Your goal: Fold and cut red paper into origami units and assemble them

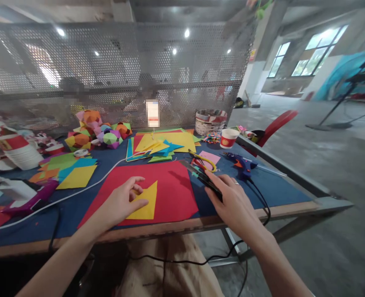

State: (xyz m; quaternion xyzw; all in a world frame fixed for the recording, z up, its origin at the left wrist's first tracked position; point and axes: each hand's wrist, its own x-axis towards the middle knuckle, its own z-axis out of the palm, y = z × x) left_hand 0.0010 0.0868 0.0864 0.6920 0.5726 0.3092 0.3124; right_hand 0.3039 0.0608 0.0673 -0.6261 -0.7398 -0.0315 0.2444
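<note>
Near the worktop's front edge, my right hand grasps a slim black cutter, my left hand half-open over pointed yellow paper.

Left hand and right hand, as I observe them in the head view: both bare, with bare forearms. The right bears a slim, pale metallic ring. Lower down, I distinguish a loose, creased tan garment.
</note>
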